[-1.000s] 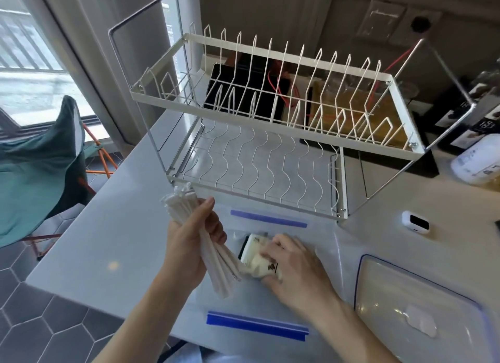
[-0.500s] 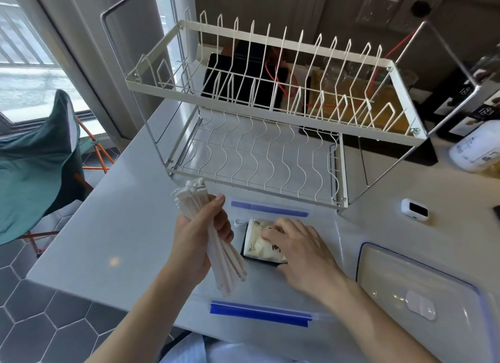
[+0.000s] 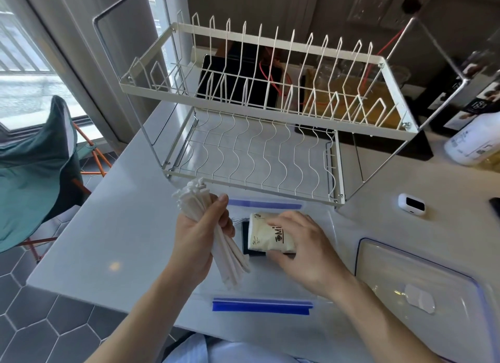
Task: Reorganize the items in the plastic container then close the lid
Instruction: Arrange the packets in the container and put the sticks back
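Nearest the camera, the clear plastic container [image 3: 270,287] sat at the front edge of the white bench [image 3: 113,235], its blue latch strips at the near and far sides. The left hand [image 3: 197,240] was held over the container's left part, its grip wrapped round a bundle of white paper-wrapped straws [image 3: 216,232] that slanted from upper left down to lower right. Just beside it, the right hand [image 3: 305,249] reached into the container, fingers and thumb curled round a cream packet [image 3: 267,238] lying on a dark flat item [image 3: 246,243]. To the right, the clear lid [image 3: 422,295] lay off the container on the bench. Farther back stood a two-tier wire dish rack [image 3: 270,113], with a small white device [image 3: 411,204] to its right and a white bottle [image 3: 473,140] beyond that.
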